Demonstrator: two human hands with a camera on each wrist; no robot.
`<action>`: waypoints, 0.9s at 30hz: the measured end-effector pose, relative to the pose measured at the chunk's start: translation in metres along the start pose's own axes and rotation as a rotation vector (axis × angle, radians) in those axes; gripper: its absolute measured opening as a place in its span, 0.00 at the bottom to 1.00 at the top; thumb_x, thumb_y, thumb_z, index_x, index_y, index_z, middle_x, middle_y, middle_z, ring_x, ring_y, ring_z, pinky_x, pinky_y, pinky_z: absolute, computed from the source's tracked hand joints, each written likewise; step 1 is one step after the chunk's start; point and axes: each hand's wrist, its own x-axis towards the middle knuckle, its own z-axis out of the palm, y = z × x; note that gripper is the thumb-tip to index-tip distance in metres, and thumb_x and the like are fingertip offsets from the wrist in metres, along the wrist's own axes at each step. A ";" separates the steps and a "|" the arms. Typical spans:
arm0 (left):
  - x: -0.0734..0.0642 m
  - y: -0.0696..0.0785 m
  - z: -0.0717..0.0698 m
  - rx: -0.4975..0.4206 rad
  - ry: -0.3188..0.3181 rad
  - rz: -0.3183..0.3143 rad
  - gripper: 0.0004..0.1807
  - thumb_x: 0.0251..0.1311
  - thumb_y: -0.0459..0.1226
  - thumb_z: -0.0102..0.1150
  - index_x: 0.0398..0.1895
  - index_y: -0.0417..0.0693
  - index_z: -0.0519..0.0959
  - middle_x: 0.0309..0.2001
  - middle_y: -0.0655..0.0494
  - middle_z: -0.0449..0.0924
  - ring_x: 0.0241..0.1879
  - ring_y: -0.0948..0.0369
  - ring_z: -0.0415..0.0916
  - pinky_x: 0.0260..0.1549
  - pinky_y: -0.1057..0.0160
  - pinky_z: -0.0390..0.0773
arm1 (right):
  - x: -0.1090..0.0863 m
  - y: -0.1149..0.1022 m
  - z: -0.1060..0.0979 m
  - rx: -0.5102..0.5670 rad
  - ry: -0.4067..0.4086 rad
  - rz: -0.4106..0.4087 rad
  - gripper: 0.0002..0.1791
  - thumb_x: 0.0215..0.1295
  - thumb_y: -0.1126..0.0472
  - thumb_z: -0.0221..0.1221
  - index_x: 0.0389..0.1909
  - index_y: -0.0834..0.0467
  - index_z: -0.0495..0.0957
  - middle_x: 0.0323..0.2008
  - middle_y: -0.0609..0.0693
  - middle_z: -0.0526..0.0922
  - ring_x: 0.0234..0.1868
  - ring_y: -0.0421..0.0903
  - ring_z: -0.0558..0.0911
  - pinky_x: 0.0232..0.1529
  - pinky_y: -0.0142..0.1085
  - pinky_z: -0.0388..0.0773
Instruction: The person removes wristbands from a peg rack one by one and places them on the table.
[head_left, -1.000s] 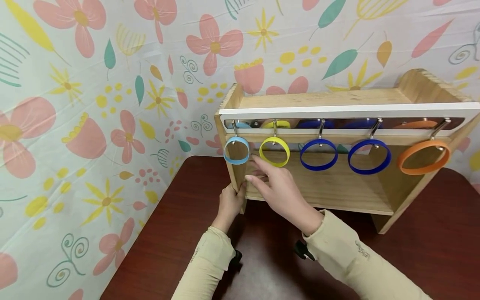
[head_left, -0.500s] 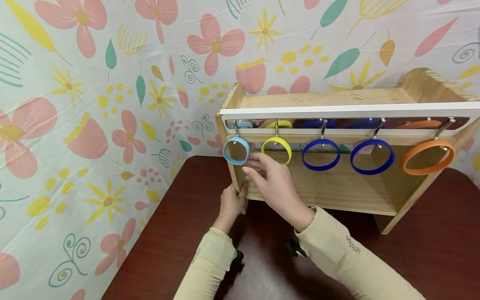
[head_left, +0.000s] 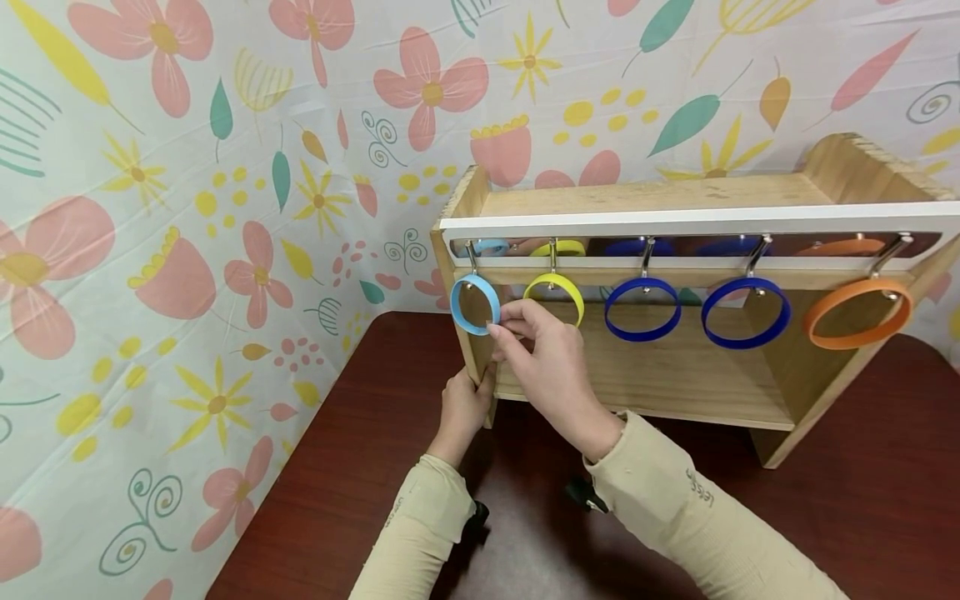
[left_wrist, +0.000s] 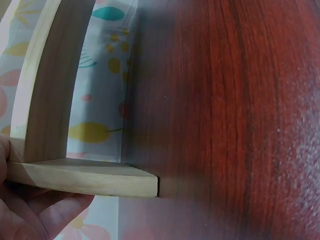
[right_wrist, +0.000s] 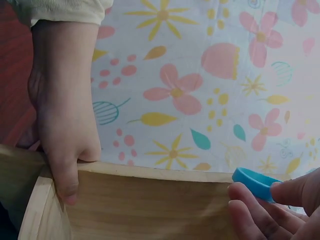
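A light blue wristband (head_left: 474, 305) hangs from the leftmost metal hook of the wooden shelf (head_left: 697, 367). My right hand (head_left: 551, 358) pinches its lower right edge between thumb and fingers; the right wrist view shows the blue band (right_wrist: 255, 182) between thumb and fingertips. My left hand (head_left: 461, 408) grips the shelf's left side panel low down, thumb on the inner face, as the left hand (right_wrist: 67, 110) shows in the right wrist view. In the left wrist view the fingers (left_wrist: 62, 212) wrap under the panel's wooden edge (left_wrist: 100, 182).
Along the same hook rail (head_left: 697, 247) hang a yellow band (head_left: 570, 292), a dark blue band (head_left: 642, 333), another dark blue band (head_left: 738, 340) and an orange band (head_left: 855, 337). The shelf stands on a dark red wooden table (head_left: 322, 467) before a flowered cloth (head_left: 225, 125).
My right hand has moved slightly left, closed its fingers on the light blue wristband and turned it a little on the hook. My left hand stays on the side panel.
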 end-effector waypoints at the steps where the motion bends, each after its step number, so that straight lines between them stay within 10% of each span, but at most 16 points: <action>1: 0.000 0.000 0.000 -0.002 0.003 0.003 0.16 0.71 0.45 0.52 0.28 0.45 0.76 0.18 0.56 0.75 0.20 0.60 0.76 0.22 0.60 0.76 | 0.000 0.001 0.000 0.004 0.002 -0.003 0.06 0.68 0.63 0.60 0.43 0.61 0.78 0.38 0.53 0.87 0.27 0.44 0.86 0.25 0.32 0.79; 27: 0.001 -0.001 0.001 0.003 -0.001 -0.015 0.17 0.72 0.46 0.51 0.30 0.45 0.78 0.19 0.56 0.76 0.21 0.59 0.77 0.23 0.60 0.77 | -0.003 0.000 -0.008 0.174 0.003 -0.096 0.08 0.69 0.67 0.57 0.46 0.65 0.75 0.44 0.60 0.85 0.27 0.51 0.86 0.31 0.36 0.82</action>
